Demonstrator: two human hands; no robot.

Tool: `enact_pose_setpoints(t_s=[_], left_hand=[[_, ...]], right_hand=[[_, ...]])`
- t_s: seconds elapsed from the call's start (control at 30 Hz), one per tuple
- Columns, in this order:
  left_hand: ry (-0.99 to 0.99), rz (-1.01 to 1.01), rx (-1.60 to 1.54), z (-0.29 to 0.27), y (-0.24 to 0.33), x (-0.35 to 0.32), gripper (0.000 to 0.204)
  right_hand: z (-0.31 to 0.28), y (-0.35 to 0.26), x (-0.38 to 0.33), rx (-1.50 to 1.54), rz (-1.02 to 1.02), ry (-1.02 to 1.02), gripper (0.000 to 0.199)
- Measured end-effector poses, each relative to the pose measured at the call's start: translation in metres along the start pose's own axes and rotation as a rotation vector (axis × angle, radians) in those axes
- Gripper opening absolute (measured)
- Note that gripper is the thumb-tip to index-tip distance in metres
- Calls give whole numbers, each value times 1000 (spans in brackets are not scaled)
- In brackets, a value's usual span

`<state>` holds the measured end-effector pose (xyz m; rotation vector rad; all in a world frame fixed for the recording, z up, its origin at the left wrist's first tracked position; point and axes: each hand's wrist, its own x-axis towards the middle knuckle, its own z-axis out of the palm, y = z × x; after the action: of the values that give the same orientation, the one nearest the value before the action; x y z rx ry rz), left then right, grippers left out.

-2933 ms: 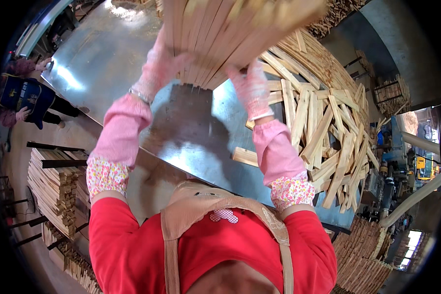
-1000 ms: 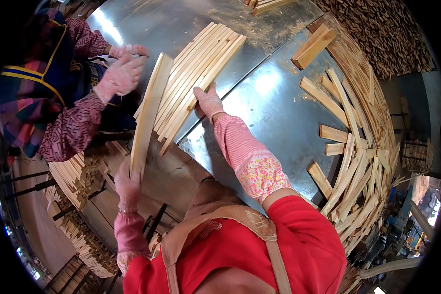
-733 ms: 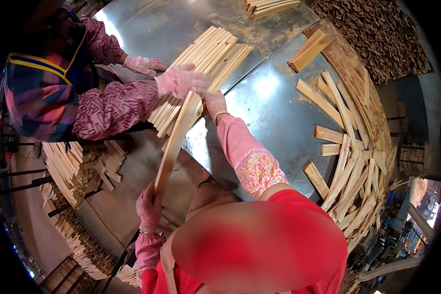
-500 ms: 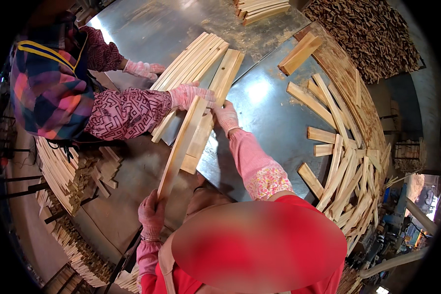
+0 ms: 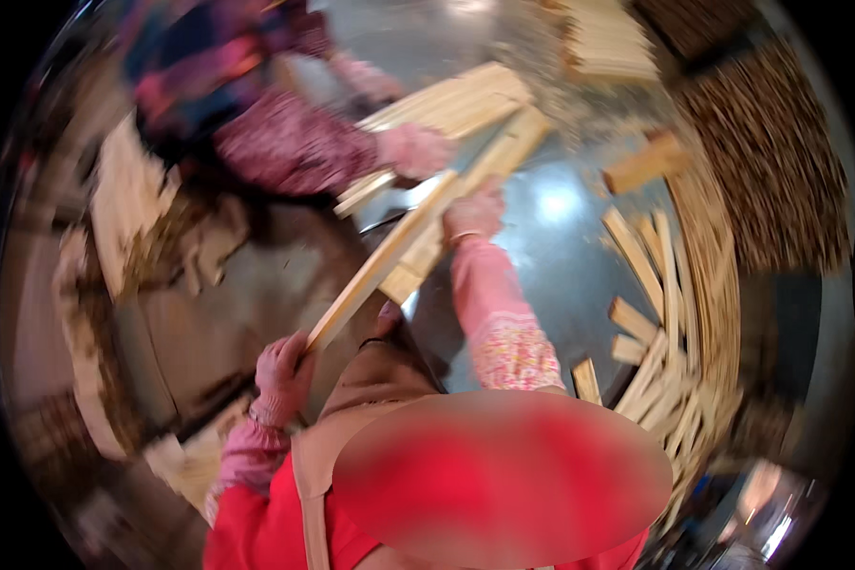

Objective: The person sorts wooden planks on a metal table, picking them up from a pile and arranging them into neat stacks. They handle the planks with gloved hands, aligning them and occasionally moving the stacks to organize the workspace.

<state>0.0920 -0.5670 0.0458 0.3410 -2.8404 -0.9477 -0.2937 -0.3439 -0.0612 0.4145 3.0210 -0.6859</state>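
Note:
My left hand [image 5: 283, 375], in a pink knit glove, is closed round the near end of a long wooden strip [image 5: 380, 261]. The strip slants up and away to the right, beside a second wooden board [image 5: 515, 142] that lies partly on the metal table. My gloved right hand [image 5: 475, 211] is closed over that board, close to the strip's far end; blur hides its fingertips. Across from me, a co-worker's gloved hand [image 5: 416, 150] is by a row of light wooden strips [image 5: 456, 103], and their other hand [image 5: 370, 81] is behind it.
On the right, loose wooden pieces [image 5: 670, 380] lie heaped at the edge of the metal table [image 5: 551, 266]. A short block [image 5: 646, 163] rests farther back, near a stack of strips [image 5: 610, 38]. Stacked wood [image 5: 128, 209] stands at left, and a large pile [image 5: 765, 161] at far right.
The view has shifted and blurred. The strip in my left hand has swung further to the right, lining up with the board. The co-worker's near hand has come away from the strip's far end.

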Motion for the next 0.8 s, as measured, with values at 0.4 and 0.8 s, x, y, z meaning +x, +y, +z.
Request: enact_pose_setpoints(t_s=[0.4, 0.8], left_hand=[[1320, -708, -305, -55, 54, -298, 23], [1419, -1345, -265, 19, -198, -428, 31]], right_hand=[[-71, 234, 6, 663, 113, -155, 71], [-94, 303, -95, -122, -362, -466, 61]])
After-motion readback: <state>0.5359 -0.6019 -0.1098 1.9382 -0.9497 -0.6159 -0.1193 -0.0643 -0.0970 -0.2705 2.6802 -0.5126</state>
